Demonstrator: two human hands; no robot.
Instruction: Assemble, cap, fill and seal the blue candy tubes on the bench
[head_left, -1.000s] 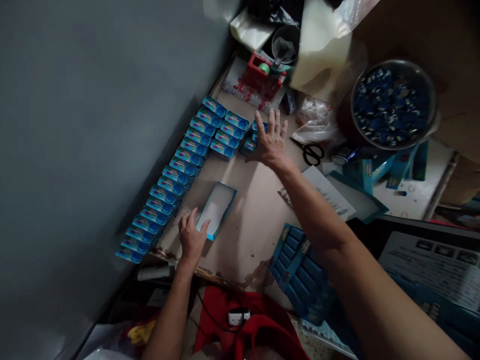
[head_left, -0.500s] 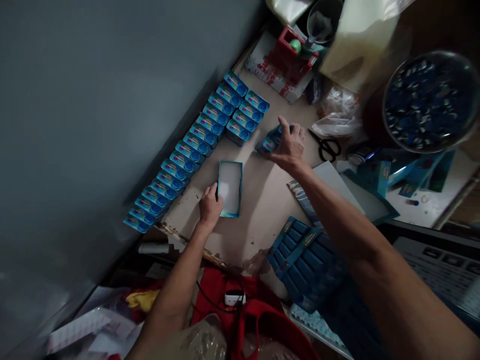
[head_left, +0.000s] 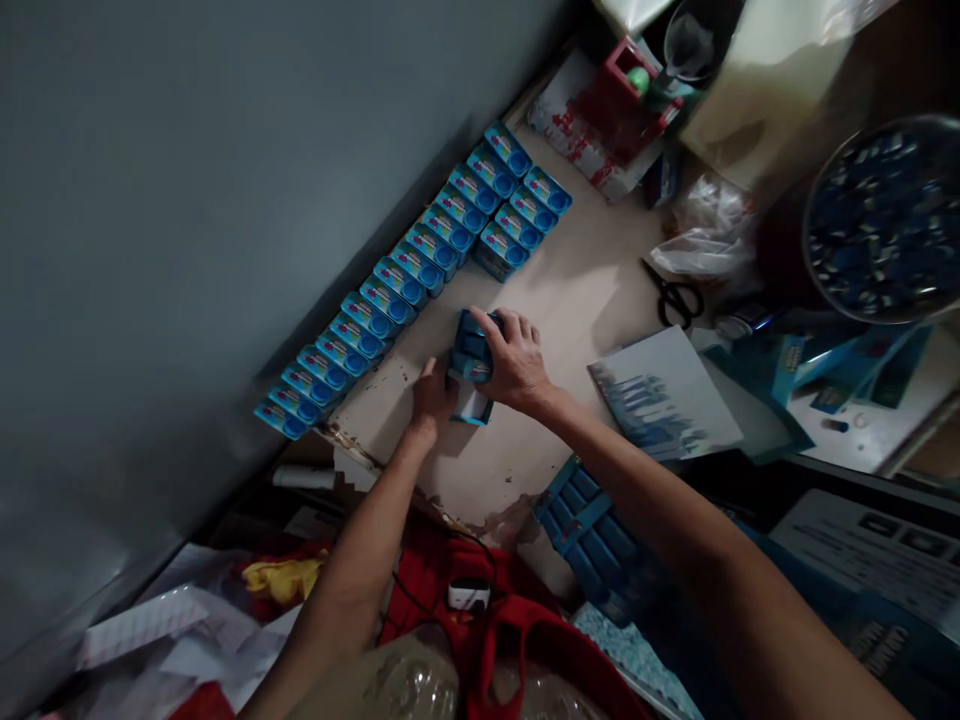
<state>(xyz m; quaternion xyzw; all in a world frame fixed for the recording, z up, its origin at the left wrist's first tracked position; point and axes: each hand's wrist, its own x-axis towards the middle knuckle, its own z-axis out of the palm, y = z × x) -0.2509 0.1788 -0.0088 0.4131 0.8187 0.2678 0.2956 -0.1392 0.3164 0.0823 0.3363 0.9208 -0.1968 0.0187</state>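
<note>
My right hand [head_left: 512, 362] is closed around a small stack of blue packets [head_left: 471, 352] and holds it over an open blue carton [head_left: 472, 407] with a white inside. My left hand [head_left: 431, 397] grips the carton's left side on the worn tabletop [head_left: 570, 300]. A long row of the same blue packets [head_left: 390, 300] runs along the grey wall [head_left: 225, 200], with a short second row beside its far end.
Black scissors [head_left: 673, 298], a crumpled plastic bag [head_left: 709, 235] and a metal bowl of blue pieces [head_left: 885, 215] lie to the right. A red tape dispenser [head_left: 626, 95] stands at the back. Flat blue cartons [head_left: 592, 530] sit near the front edge, a printed sheet [head_left: 664, 400] beside them.
My right hand picked up packets from the far group and carried them back over the carton. My left hand turned the carton and keeps hold of it. The view shifted.
</note>
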